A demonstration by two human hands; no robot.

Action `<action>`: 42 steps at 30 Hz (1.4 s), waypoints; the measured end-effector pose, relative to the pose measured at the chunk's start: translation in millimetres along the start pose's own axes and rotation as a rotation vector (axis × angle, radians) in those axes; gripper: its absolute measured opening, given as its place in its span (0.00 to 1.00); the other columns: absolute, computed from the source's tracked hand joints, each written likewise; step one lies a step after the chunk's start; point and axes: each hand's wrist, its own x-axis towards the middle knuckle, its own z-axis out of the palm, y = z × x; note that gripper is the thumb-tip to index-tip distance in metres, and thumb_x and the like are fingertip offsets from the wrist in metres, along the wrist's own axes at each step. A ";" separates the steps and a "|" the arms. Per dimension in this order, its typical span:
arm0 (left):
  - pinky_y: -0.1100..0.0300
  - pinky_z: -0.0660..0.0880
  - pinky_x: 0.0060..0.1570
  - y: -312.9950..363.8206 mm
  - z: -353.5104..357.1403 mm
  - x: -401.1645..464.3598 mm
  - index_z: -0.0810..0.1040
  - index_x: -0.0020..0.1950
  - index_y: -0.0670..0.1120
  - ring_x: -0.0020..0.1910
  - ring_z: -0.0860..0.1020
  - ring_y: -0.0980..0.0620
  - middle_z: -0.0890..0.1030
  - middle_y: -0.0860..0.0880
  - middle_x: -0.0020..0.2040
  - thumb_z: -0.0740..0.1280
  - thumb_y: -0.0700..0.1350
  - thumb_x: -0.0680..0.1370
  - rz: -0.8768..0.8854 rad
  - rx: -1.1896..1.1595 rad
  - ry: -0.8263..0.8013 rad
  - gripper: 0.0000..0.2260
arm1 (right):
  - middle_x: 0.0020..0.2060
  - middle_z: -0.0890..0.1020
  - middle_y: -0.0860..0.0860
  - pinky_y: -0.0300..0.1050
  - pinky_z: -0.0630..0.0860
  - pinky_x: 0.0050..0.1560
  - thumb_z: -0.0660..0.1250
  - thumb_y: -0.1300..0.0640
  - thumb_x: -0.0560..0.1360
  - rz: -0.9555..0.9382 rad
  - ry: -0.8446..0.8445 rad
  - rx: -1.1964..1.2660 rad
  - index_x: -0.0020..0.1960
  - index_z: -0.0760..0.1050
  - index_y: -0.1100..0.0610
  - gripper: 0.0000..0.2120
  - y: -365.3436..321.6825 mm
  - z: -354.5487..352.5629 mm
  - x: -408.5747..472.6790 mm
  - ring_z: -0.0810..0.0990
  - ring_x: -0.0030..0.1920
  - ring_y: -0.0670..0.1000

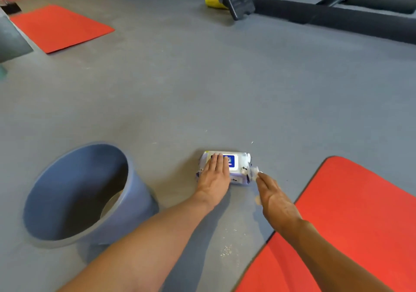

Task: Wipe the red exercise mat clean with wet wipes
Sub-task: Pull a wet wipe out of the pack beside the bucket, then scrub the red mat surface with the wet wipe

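Red exercise mat lies under and beside the right forearm, within reach for wiping. Blue bin stands left of the left arm, presumably for spent wipes. Wet wipes pack sits on the floor; left hand presses it flat-fingered to anchor it. Right hand apparently pinches a wipe at the pack's edge; blurred.

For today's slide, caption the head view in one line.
Left hand presses the wipes pack flat while right hand pinches a wipe beside the red mat.
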 end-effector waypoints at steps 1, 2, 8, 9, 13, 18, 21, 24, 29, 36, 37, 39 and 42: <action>0.48 0.63 0.79 -1.6 2.0 -6.8 0.68 0.78 0.36 0.78 0.69 0.40 0.71 0.37 0.77 0.65 0.51 0.82 0.046 0.039 0.032 0.29 | 0.81 0.52 0.56 0.29 0.46 0.72 0.55 0.72 0.78 0.009 0.003 0.018 0.82 0.49 0.61 0.35 3.9 1.6 1.2 0.53 0.81 0.53; 0.49 0.66 0.77 -1.0 1.8 -15.0 0.73 0.76 0.38 0.76 0.72 0.42 0.74 0.39 0.75 0.67 0.54 0.79 0.113 0.069 0.041 0.30 | 0.81 0.51 0.56 0.29 0.45 0.71 0.55 0.72 0.78 0.019 0.007 0.028 0.82 0.49 0.62 0.35 5.6 3.6 1.9 0.52 0.82 0.52; 0.55 0.70 0.74 32.2 -4.3 -48.3 0.75 0.75 0.44 0.78 0.68 0.49 0.74 0.47 0.76 0.63 0.51 0.80 0.515 -0.059 0.043 0.25 | 0.50 0.75 0.65 0.58 0.79 0.48 0.67 0.81 0.63 0.156 0.095 -0.017 0.53 0.75 0.71 0.19 32.0 32.7 -1.1 0.78 0.50 0.68; 0.55 0.69 0.74 41.4 -7.8 -49.5 0.74 0.75 0.44 0.78 0.68 0.49 0.74 0.46 0.76 0.64 0.52 0.80 0.556 -0.096 0.015 0.25 | 0.45 0.74 0.65 0.60 0.77 0.43 0.69 0.81 0.62 0.194 0.100 -0.029 0.48 0.74 0.70 0.17 34.8 34.2 -2.9 0.78 0.45 0.67; 0.51 0.64 0.77 80.4 -21.8 -39.4 0.71 0.76 0.39 0.80 0.65 0.45 0.71 0.42 0.77 0.75 0.57 0.76 0.731 -0.170 -0.083 0.35 | 0.41 0.74 0.66 0.63 0.75 0.41 0.63 0.79 0.70 0.306 0.187 -0.068 0.45 0.72 0.70 0.08 60.6 34.8 -23.7 0.75 0.42 0.65; 0.51 0.47 0.83 114.5 -24.0 -16.9 0.55 0.84 0.39 0.85 0.49 0.46 0.52 0.42 0.85 0.78 0.67 0.67 0.901 0.041 -0.228 0.57 | 0.48 0.78 0.65 0.62 0.83 0.46 0.71 0.71 0.58 0.323 0.097 -0.094 0.61 0.75 0.75 0.31 81.4 46.4 -72.8 0.76 0.48 0.66; 0.52 0.40 0.82 123.9 -20.9 -18.6 0.47 0.85 0.39 0.85 0.43 0.46 0.43 0.42 0.86 0.79 0.69 0.64 0.963 0.176 -0.330 0.65 | 0.76 0.65 0.66 0.54 0.62 0.77 0.61 0.50 0.71 0.319 -0.007 0.007 0.77 0.59 0.74 0.41 78.5 66.1 -101.3 0.64 0.77 0.66; 0.51 0.41 0.83 130.3 -13.0 -32.5 0.41 0.84 0.37 0.84 0.40 0.44 0.38 0.40 0.85 0.81 0.68 0.61 0.931 0.199 -0.411 0.71 | 0.82 0.43 0.55 0.43 0.40 0.81 0.48 0.40 0.74 0.289 -0.105 0.075 0.82 0.44 0.64 0.45 71.3 82.2 -119.4 0.40 0.83 0.54; 0.52 0.38 0.82 134.9 -16.0 -43.8 0.35 0.82 0.34 0.83 0.36 0.43 0.33 0.38 0.83 0.81 0.69 0.62 0.904 0.226 -0.434 0.73 | 0.75 0.70 0.63 0.43 0.66 0.75 0.42 0.66 0.72 0.265 -0.035 0.084 0.71 0.68 0.74 0.32 65.1 92.7 -134.1 0.64 0.78 0.55; 0.55 0.35 0.79 128.8 -15.1 -38.9 0.34 0.83 0.37 0.81 0.30 0.45 0.28 0.40 0.81 0.74 0.74 0.65 0.965 0.189 -0.466 0.69 | 0.53 0.81 0.50 0.38 0.71 0.57 0.68 0.69 0.73 0.501 0.254 0.407 0.54 0.82 0.55 0.14 49.6 100.8 -171.9 0.79 0.54 0.56; 0.54 0.34 0.80 128.2 -14.1 -37.7 0.34 0.83 0.37 0.81 0.29 0.46 0.27 0.40 0.81 0.74 0.75 0.66 0.972 0.181 -0.464 0.69 | 0.51 0.82 0.50 0.37 0.71 0.55 0.70 0.70 0.72 0.504 0.282 0.431 0.53 0.82 0.54 0.15 49.1 101.5 -174.4 0.80 0.52 0.55; 0.55 0.32 0.78 128.6 -13.6 -37.4 0.33 0.82 0.38 0.79 0.27 0.47 0.26 0.41 0.80 0.73 0.74 0.67 0.982 0.170 -0.464 0.68 | 0.51 0.81 0.49 0.40 0.73 0.56 0.68 0.68 0.75 0.517 0.308 0.425 0.59 0.81 0.54 0.16 49.2 103.2 -173.4 0.78 0.53 0.54; 0.58 0.30 0.73 129.8 -15.5 -38.2 0.33 0.82 0.39 0.77 0.25 0.49 0.26 0.42 0.80 0.73 0.74 0.68 0.971 0.174 -0.469 0.67 | 0.52 0.80 0.52 0.46 0.74 0.55 0.67 0.65 0.78 0.540 0.325 0.366 0.65 0.76 0.58 0.17 53.4 96.4 -162.7 0.76 0.54 0.56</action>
